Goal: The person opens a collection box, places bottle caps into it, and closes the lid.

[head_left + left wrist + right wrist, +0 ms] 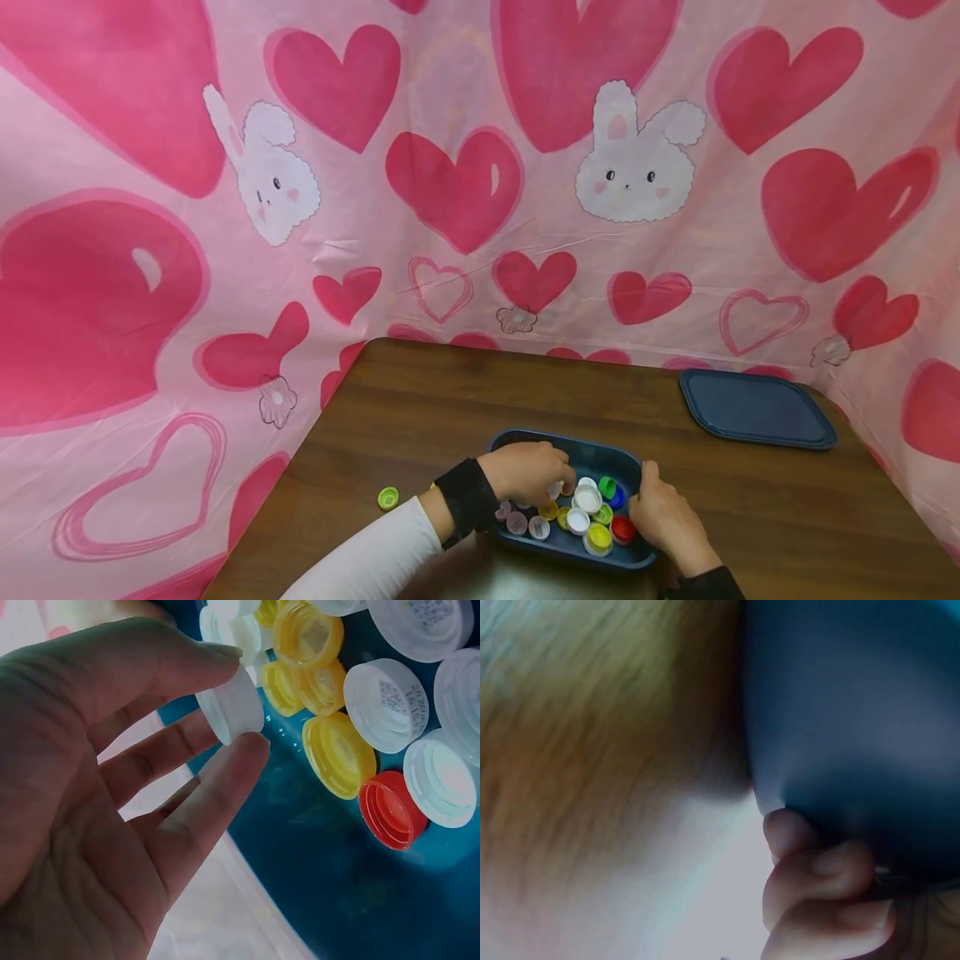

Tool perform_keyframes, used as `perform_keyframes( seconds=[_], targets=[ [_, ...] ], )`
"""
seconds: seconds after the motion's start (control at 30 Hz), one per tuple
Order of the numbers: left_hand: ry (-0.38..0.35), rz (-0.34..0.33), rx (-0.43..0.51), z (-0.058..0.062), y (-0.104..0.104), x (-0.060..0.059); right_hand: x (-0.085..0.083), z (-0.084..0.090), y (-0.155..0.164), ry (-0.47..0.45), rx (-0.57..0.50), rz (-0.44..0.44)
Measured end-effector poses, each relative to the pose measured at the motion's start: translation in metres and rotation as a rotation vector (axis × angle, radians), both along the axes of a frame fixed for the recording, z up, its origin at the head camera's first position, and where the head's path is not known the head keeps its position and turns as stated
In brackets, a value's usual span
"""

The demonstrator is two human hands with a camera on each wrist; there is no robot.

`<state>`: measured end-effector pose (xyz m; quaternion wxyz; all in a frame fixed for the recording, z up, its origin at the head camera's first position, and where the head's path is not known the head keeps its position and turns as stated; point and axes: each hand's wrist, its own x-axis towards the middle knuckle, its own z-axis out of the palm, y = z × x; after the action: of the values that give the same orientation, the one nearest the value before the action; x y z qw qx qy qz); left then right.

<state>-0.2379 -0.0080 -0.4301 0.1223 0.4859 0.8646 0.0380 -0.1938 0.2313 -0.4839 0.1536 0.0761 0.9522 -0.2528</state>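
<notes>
My left hand (528, 473) is over the left part of a dark blue tray (600, 457). In the left wrist view, its thumb and a finger pinch a white bottle cap (238, 707) by the edge. Loose bottle caps lie in the tray: white (587, 498), yellow (599, 536), green (607, 487) and red (622, 528) ones among them. My right hand (670, 517) grips the tray's right end, thumb up at the rim. From the right wrist, curled fingers (821, 862) show against the tray's dark outer side.
A lime green cap (387, 498) lies on the brown wooden table (450, 392), left of the tray. At the back right rests a flat dark blue tray-like piece (757, 408). Pink heart-patterned cloth (450, 83) hangs behind and beside the table.
</notes>
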Motion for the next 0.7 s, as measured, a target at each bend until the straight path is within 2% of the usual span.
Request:
perform_keyframes(
  seconds=[0.27, 0.43, 0.57, 0.7],
  targets=[
    [-0.045, -0.007, -0.022, -0.001, 0.000, 0.002, 0.001, 0.000, 0.000, 0.010, 0.000, 0.009],
    [-0.040, 0.011, -0.006, 0.005, -0.004, 0.000, 0.002, 0.000, 0.000, 0.021, 0.006, 0.017],
    [-0.005, 0.033, 0.019, 0.011, -0.016, -0.004, 0.002, 0.001, 0.000, 0.019, 0.006, 0.018],
    [0.026, 0.085, 0.077, 0.018, -0.038, -0.009, 0.002, 0.002, 0.000, 0.018, 0.004, 0.017]
  ],
)
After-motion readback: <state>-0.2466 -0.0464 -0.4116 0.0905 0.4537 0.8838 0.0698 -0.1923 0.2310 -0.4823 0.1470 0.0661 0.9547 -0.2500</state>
